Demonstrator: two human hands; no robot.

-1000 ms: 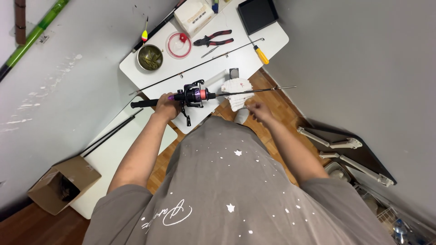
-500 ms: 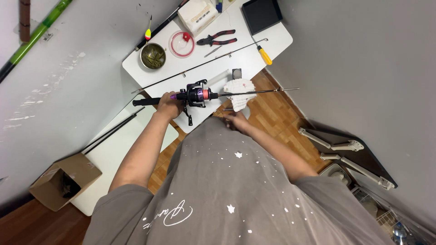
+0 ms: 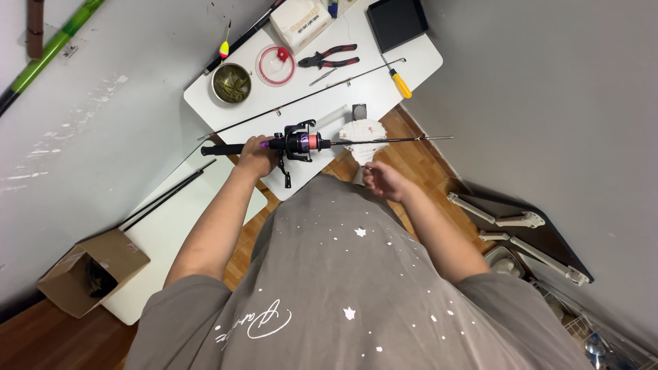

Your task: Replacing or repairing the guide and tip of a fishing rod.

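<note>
Right hand (image 3: 381, 181) pulled back from rod (image 3: 384, 142) toward body, fingers pinched, perhaps on line. Left hand (image 3: 255, 156) still clenched on rod handle by reel (image 3: 299, 143).

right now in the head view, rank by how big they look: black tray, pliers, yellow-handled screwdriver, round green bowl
1. black tray
2. pliers
3. round green bowl and yellow-handled screwdriver: too close to rank, one round, one long and thin.

Home hobby corner: pliers (image 3: 329, 57), screwdriver (image 3: 398, 83)
</note>
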